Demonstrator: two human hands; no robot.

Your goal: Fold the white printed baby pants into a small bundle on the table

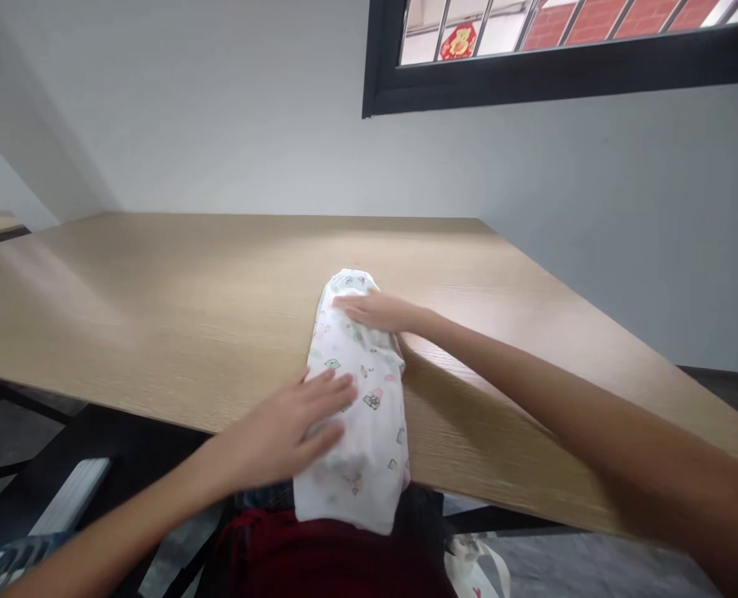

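A white piece of cloth (362,415) with small printed figures, perhaps a folded garment, lies lengthwise on the wooden table (219,316). Its near end hangs over the table's front edge toward my lap. My left hand (307,423) rests on the left side of its lower half, fingers spread. Farther up, my right hand (378,311) lies flat across the upper part, close to the cloth's rounded far end. Slight wrinkles show along the right side below that hand. Neither hand grips the fabric.
A grey wall (250,116) stands behind the table, with a dark-framed barred window (531,79) at upper right. Below the table on the left is a black surface with a pale bar (73,494). A white bag (474,569) is low beside my lap.
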